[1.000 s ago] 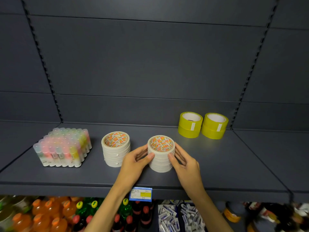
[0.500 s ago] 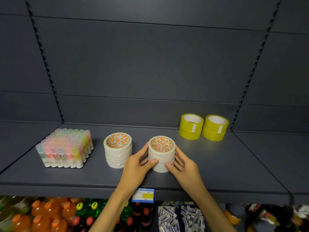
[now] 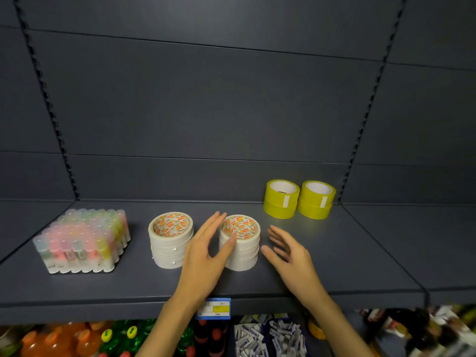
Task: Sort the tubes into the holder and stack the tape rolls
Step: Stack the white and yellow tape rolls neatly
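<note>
Now my left hand (image 3: 206, 251) rests its thumb on the right white tape stack (image 3: 240, 243), fingers straight and gripping nothing; my right hand (image 3: 291, 253) hangs just beside it, spread and apart. Both white stacks — the other (image 3: 170, 240) to its left — stand upright on the shelf (image 3: 334, 253), the yellow rolls (image 3: 298, 199) paired behind. Tubes (image 3: 82, 240) sit packed in their holder — little seems left.

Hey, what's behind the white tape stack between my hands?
Behind the white tape stack lies bare dark shelf, then the back panel. Two yellow tape stacks sit further back to the right. The strip of shelf directly behind the stack's base is hidden.
</note>
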